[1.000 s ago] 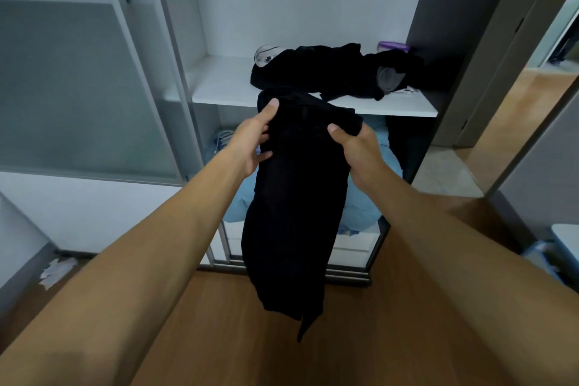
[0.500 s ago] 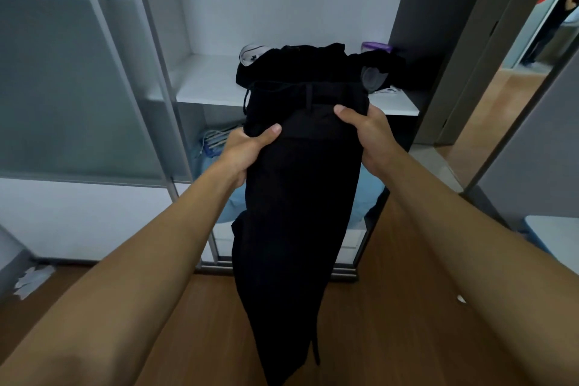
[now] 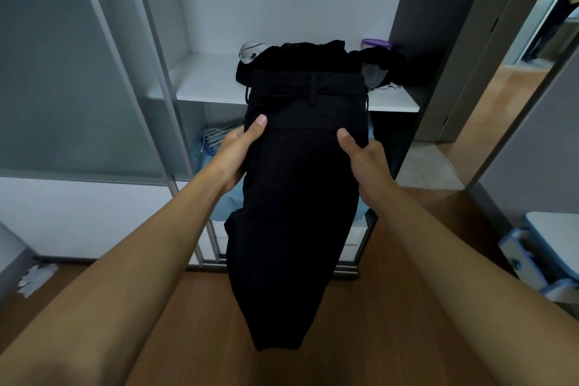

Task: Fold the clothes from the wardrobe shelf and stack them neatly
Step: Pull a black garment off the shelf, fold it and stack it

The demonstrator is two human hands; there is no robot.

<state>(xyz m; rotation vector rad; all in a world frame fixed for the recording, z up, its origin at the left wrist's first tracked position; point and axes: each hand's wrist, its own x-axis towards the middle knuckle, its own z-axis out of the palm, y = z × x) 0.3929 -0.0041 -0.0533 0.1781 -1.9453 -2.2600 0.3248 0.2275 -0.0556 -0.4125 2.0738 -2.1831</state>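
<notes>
A pair of black trousers hangs in front of me, waistband up, legs dangling toward the floor. My left hand grips its left edge just below the waistband, thumb on the front. My right hand grips the right edge the same way. Behind the waistband, a heap of black clothes lies on the white wardrobe shelf, partly hidden by the trousers.
A light blue bundle fills the compartment below the shelf. A grey sliding door frame stands to the left. Wooden floor lies below. A blue and white object sits at the right. An open doorway is beyond.
The bunched trousers were spread out and raised, so the waistband now faces me flat. Both hands shifted apart to the side edges. My view moved closer to the wardrobe.
</notes>
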